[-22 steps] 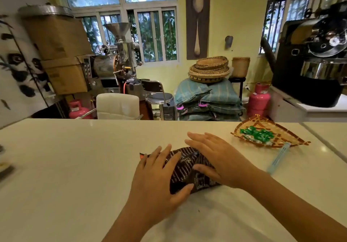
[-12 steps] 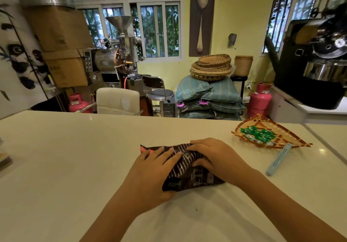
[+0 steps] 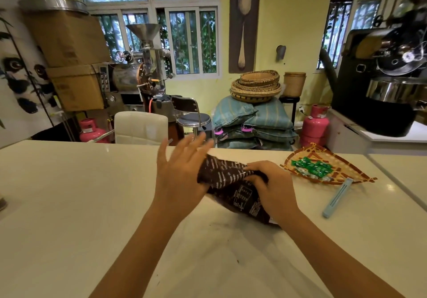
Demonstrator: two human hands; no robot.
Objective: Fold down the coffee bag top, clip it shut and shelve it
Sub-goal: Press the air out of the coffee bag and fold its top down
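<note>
The coffee bag point(image 3: 233, 182) is dark brown with white print and lies tilted on the white counter point(image 3: 69, 193), its top end raised toward the left. My right hand point(image 3: 272, 189) grips the bag's middle from the right side. Against the bag's raised top presses my left hand point(image 3: 180, 175), fingers spread and pointing up, blurred by motion. A light blue bag clip point(image 3: 336, 198) lies on the counter to the right of the bag, apart from both hands.
A woven fan-shaped tray point(image 3: 328, 159) with green sweets sits at the right, just behind the clip. A white chair back point(image 3: 141, 126) stands beyond the counter's far edge. A black roaster point(image 3: 388, 85) stands on a side counter at the right.
Both hands lay flat on the bag pressed to the counter. Now the bag's top end is lifted, my left hand has risen with spread fingers, and my right hand has closed on the bag.
</note>
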